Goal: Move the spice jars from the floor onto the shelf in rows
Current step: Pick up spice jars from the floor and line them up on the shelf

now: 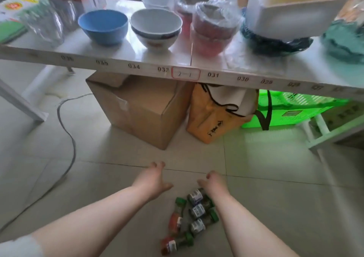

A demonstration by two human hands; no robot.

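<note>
Both arms reach down over the tiles; the left hand [152, 179] hangs open, fingers loosely curled, holding nothing; the right hand [213, 182] is open too, thumb spread, poised just above the top of the pile and gripping nothing that I can see.

The spice jars [192, 215] lie on the floor between the forearms, a loose heap of green-capped glass, all on their sides, several touching; one red-filled jar [173, 244] sits apart at the near end; none is on the shelf [212, 75] yet, so I judge the job barely begun.

The risks from here: these jars are round and lying flat, so a nudge to one could send its neighbours rolling across the smooth tile; grabbing two at once with bare fingers may let one slip, and glass on tile is unforgiving.

Up top, room is tight; the blue bowl [103, 26], the stacked white bowls [155, 30] and the plastic-wrapped red containers [211, 32] crowd the shelf close to its front edge; the clearest strip is the bare lip in front of them, so a row set there would sit near the drop; a careless sleeve could clip a bowl.

Below, the cardboard box [141, 109] and orange bag [210, 117] stand well clear of the pile; the grey cable [66, 119] trails off to the left.
</note>
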